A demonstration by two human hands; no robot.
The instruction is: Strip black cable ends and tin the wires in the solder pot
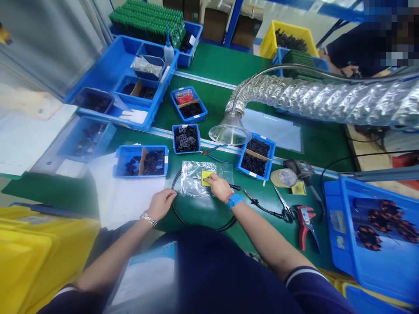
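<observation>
My left hand (161, 204) is closed in a pinch at the left side of a coiled black cable (178, 213), which loops over the green bench towards my body. My right hand (220, 187) is closed around a slim tool with a pale pointed tip (197, 178) and a dark rear end (235, 187); its exact kind is unclear. Under that hand lie a clear plastic bag (191, 185) and a small yellow piece (206, 175). To the right rests a black cable end with bared wires (253, 200), beside scissors (283, 201) and a red-handled cutting tool (305, 224).
A fume hose's funnel (231, 131) hangs over the bench. Blue parts bins (165, 161) and pliers (214, 155) stand beyond my hands. A soldering iron stand (303, 170) and a large blue crate (340, 244) are at right. Another person's hand (350, 70) shows far right.
</observation>
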